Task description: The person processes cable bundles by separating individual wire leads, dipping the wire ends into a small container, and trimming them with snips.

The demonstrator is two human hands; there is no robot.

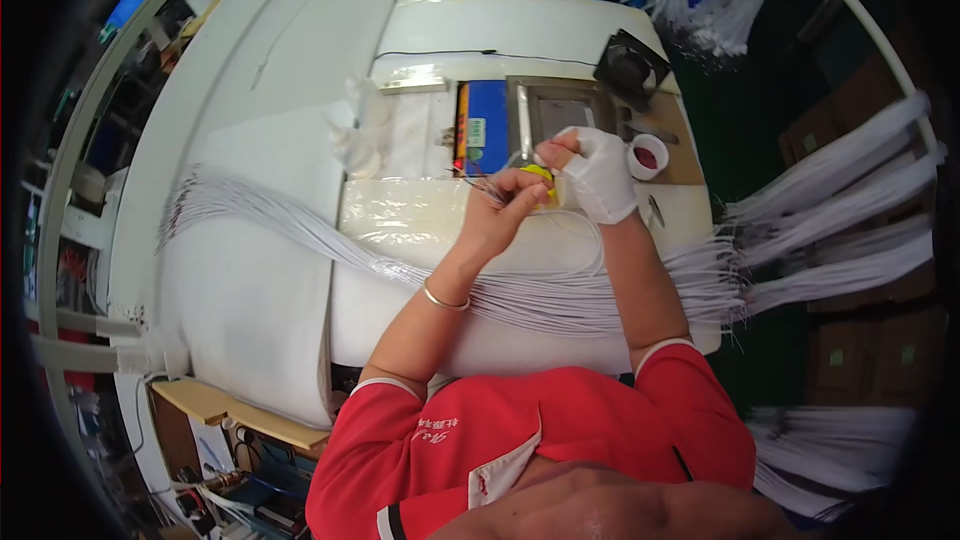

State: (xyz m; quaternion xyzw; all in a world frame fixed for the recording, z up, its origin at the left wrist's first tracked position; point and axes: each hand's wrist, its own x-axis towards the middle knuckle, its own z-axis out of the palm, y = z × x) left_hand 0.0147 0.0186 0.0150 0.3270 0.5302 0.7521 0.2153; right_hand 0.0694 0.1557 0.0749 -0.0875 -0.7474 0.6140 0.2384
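Note:
My left hand [505, 208], bare with a bangle at the wrist, is closed around the ends of a few thin wires [480, 184], some of them dark. My right hand [596, 175] wears a white fingerless glove. Its thumb and fingers are pinched together, and what they hold is too small to make out. A bright yellow object [541, 183] shows between the two hands, partly hidden by the left fingers. Under both forearms a long bundle of white cables [540, 302] runs across the table, and one white cable loops below the right hand.
Ahead are a blue box [487, 125], a metal tray [565, 112], a black fan [633, 68] and a white cup [649, 157] with dark red contents. Tweezers [656, 210] lie right of the glove. White bottles [355, 150] stand left. More cable bundles [840, 210] hang at the right.

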